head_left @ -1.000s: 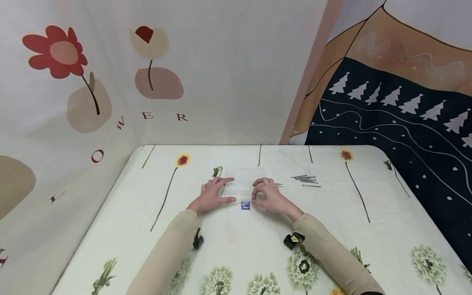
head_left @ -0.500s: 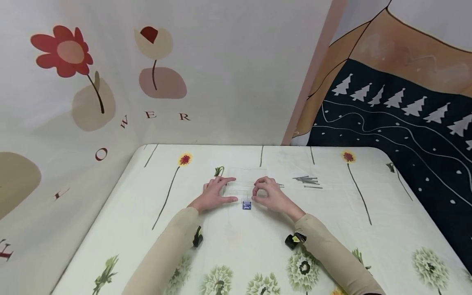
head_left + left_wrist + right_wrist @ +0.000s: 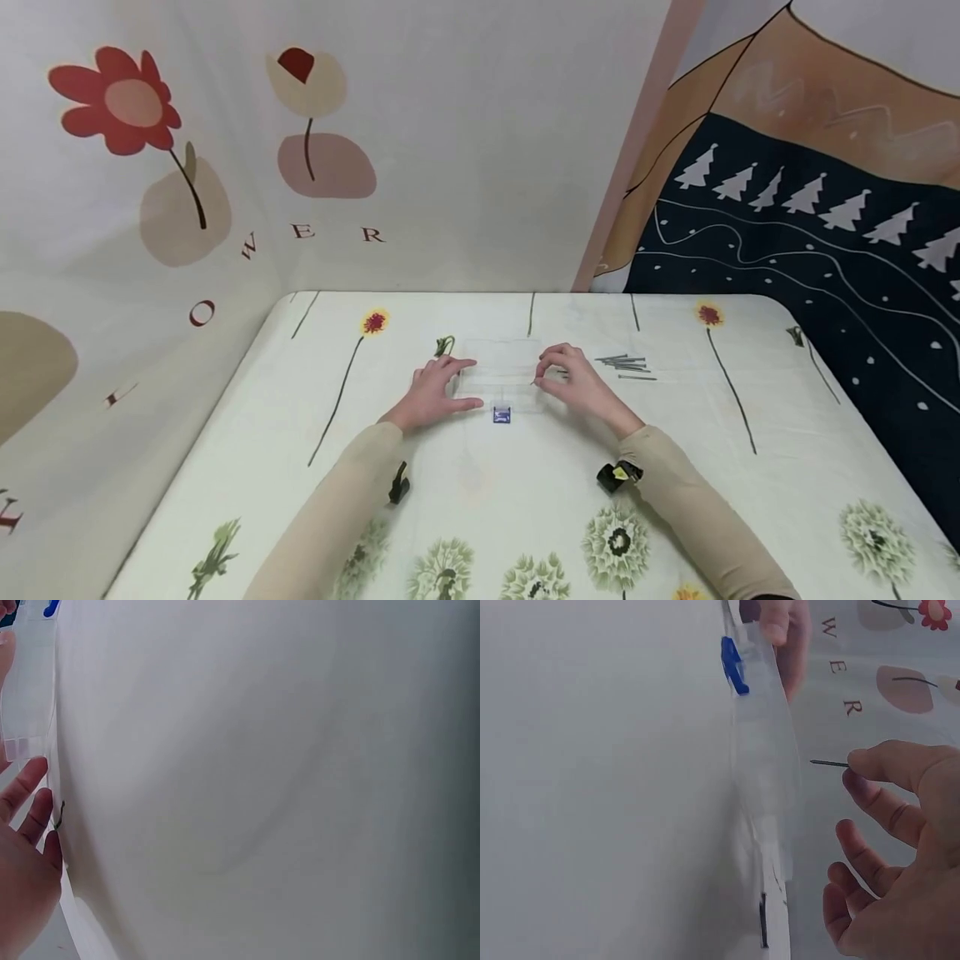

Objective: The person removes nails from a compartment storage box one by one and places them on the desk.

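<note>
A clear plastic box [image 3: 501,353] with a blue clasp [image 3: 502,415] on its near side lies on the table. My left hand [image 3: 431,396] holds the box's left end, thumb along the near side and index finger toward the far side; the other fingers are spread. In the right wrist view, the left thumb [image 3: 776,631] lies against the box [image 3: 766,757]. My right hand [image 3: 577,385] pinches a thin dark nail [image 3: 829,763] between thumb and index finger, its point sticking out toward the box. The other right fingers are loosely bent, by the box's right end.
Right of the right hand lies a small pile of nails [image 3: 624,363], with a single nail [image 3: 637,377] just in front of it. Another nail [image 3: 562,372] shows partly behind the right hand. The tablecloth [image 3: 480,483] has printed flowers; a fabric backdrop [image 3: 465,167] rises behind.
My right hand has moved right and slightly away from me, from the box's near side to its right end, and the pinched nail now shows. The left hand has stayed on the box.
</note>
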The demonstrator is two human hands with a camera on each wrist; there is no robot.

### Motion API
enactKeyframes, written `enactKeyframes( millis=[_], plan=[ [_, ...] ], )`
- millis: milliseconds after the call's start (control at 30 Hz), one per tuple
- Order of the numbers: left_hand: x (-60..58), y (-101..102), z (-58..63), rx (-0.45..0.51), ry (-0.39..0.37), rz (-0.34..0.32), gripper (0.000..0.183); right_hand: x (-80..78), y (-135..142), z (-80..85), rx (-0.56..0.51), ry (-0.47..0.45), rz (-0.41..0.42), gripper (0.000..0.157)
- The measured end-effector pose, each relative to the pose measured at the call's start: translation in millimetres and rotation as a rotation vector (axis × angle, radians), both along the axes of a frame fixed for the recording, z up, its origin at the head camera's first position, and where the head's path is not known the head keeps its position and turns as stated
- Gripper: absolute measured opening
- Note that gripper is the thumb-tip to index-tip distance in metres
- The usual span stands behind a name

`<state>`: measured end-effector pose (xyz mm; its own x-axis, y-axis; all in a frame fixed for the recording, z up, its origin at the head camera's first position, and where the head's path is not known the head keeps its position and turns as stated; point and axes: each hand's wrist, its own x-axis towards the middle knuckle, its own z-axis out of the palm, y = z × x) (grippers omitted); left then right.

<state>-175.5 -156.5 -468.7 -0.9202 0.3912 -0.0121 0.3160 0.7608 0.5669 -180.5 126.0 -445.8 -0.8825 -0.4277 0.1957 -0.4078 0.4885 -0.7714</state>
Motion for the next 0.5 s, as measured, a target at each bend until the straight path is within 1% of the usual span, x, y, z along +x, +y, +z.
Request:
enactKeyframes(
  millis=[200, 333, 500],
  plan=[
    [0.8, 0, 1.8, -0.001, 0.021, 0.008, 0.074, -5.1, 18, 1.1, 0.006, -0.007, -0.065, 0.005],
    [1.1, 0, 2.6, -0.010, 0.029, 0.020, 0.074, -7.4, 27, -0.8, 0.012, -0.015, -0.098, 0.005],
    [0.5, 2, 2.8, -0.002, 0.037, 0.020, 0.074, -10.7, 35, -5.4, 0.034, -0.043, -0.130, 0.005]
  ],
)
